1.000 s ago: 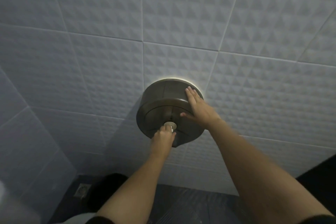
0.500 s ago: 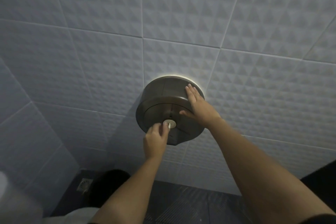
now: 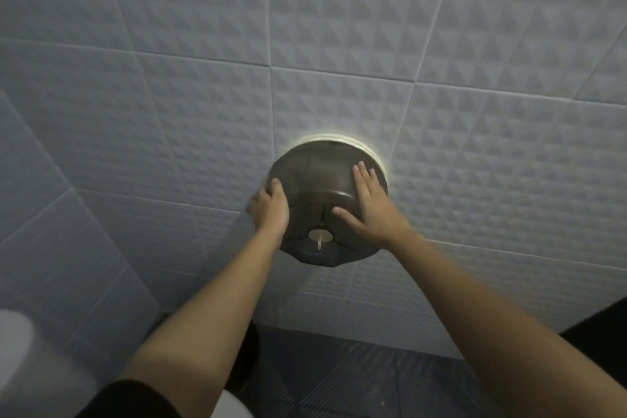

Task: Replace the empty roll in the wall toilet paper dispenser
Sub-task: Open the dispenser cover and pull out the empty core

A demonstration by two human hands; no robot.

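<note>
A: Dispenser (image 3: 322,200) position?

B: Mounted on the textured tile wall (image 3: 169,95), centre of view. Round, dark smoky cover over a pale back ring. Cover is closed against the ring. A pale round knob (image 3: 319,235) sits low on the front face, with a thin tab hanging just below it.

A: Left hand (image 3: 271,210)?

B: On the left edge of the cover. Fingers curl around the rim toward the wall side; the thumb lies on the front near the top left. It grips the side of the cover. The fingertips themselves are hidden behind the rim and a bit blurred.

A: Right hand (image 3: 369,204)?

B: Flat on the cover, upper right of the front. Fingers spread, pointing up, tips near the pale ring. Thumb stretched out to the left, its tip just above the knob but not touching it. Palm pressed to the surface, nothing pinched.

A: Roll visible inside?

B: Cannot tell. The cover is too dark to see through.

A: Anything else in frame?

B: Dark ribbed floor (image 3: 356,380) below the wall. A blurred white object (image 3: 20,360) at the lower left corner. A dark sleeve (image 3: 135,400) at the left upper arm. Both forearms are bare.
</note>
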